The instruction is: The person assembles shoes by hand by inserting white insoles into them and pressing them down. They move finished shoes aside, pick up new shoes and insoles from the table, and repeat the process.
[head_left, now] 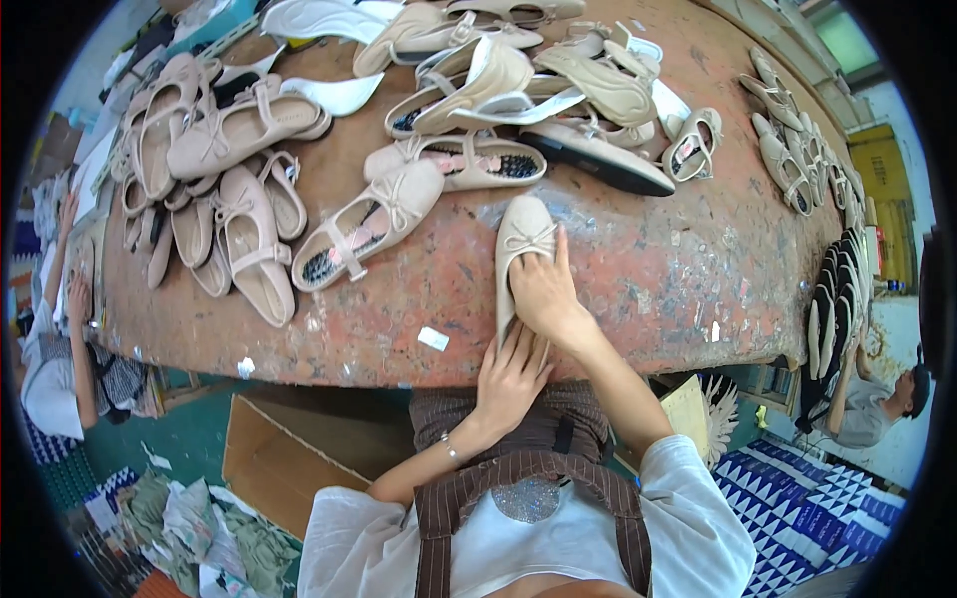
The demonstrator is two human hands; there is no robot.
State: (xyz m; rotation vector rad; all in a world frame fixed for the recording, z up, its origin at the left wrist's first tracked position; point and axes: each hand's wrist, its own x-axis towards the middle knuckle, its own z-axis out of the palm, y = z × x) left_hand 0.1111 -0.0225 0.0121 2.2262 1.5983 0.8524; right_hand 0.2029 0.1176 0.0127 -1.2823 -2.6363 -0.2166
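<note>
A beige flat shoe with a small bow lies toe-away on the worn reddish table, near its front edge. My right hand presses down on the shoe's heel part, fingers over its opening. Just below, at the table's edge, my left hand touches the shoe's heel end, fingers stretched up under the right hand. A thin bracelet sits on the left wrist.
Several beige strap shoes are piled at the left and at the back of the table. More shoes line the right rim. A cardboard box stands below. One person sits at the left, another at the right.
</note>
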